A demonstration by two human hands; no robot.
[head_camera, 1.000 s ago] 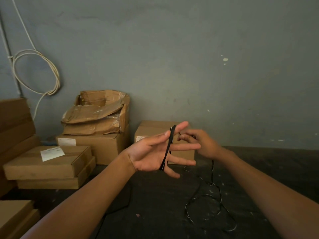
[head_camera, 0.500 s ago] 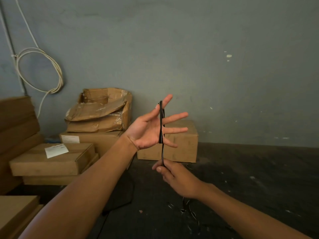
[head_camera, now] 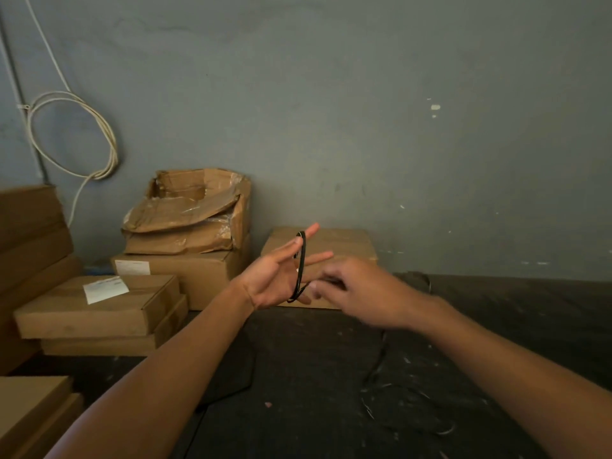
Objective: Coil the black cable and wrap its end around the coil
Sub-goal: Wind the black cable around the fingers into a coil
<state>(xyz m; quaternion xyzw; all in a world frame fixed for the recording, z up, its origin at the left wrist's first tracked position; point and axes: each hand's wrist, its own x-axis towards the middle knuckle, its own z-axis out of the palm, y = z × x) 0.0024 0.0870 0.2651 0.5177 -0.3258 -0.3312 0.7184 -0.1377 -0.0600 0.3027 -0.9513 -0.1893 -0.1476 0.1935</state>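
Observation:
My left hand (head_camera: 275,279) is held up flat, fingers spread and pointing right. A thin black cable (head_camera: 300,266) is looped around those fingers as a narrow upright coil, from the index finger down to the palm's lower edge. My right hand (head_camera: 357,293) is just right of the coil, blurred, its fingers pinched on the cable near the loop's lower end. The loose rest of the cable (head_camera: 390,389) trails from under my right wrist down onto the dark floor in slack curves.
Cardboard boxes stand against the grey wall: one (head_camera: 331,243) right behind my hands, a torn one (head_camera: 188,210) stacked on another to the left, flat ones (head_camera: 96,306) further left. A white cable coil (head_camera: 76,134) hangs on the wall. The floor is dark and littered.
My right hand has come up from below my left hand to its right side, carrying the cable around the fingers. My left hand has dropped lower in the view.

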